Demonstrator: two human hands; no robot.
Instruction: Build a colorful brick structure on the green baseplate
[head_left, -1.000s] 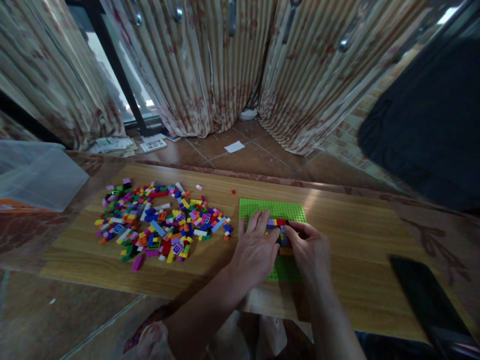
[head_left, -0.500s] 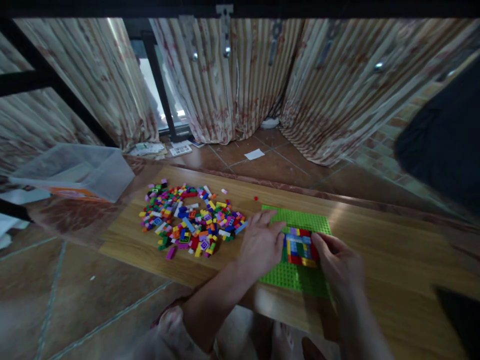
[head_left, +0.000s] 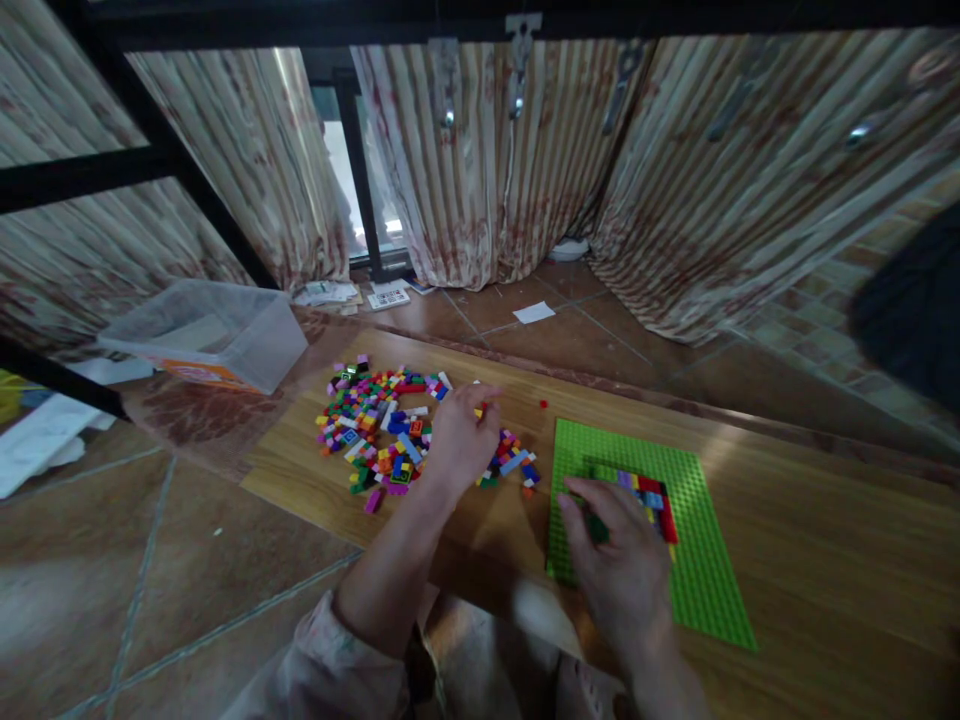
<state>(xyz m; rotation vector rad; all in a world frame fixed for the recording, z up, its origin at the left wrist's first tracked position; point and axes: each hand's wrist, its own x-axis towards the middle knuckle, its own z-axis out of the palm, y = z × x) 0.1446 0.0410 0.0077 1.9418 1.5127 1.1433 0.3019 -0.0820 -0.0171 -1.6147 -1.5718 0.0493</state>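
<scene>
My left hand (head_left: 461, 435) is over the right part of a heap of loose toy building bricks (head_left: 375, 410). Its fingers reach forward with a gap between them and the thumb, where bricks show; no brick is plainly held. My right hand (head_left: 619, 550) hovers at the left side of the green baseplate (head_left: 712, 530), thumb and forefinger apart, with dark green visible between them. It partly covers a low block of coloured bricks (head_left: 652, 495) built on the plate. Red bricks line the block's right side; its left and near parts are hidden.
A wooden board (head_left: 810, 500) carries the bricks and the plate. One small red brick (head_left: 544, 404) lies apart behind the plate. To the left stands a clear plastic bin (head_left: 262, 340). Papers (head_left: 534, 313) lie on the tiled floor before striped curtains (head_left: 480, 180).
My left hand has left the baseplate and moved left over the brick heap. My right hand has shifted from the block's right side to its left. The view has turned slightly left.
</scene>
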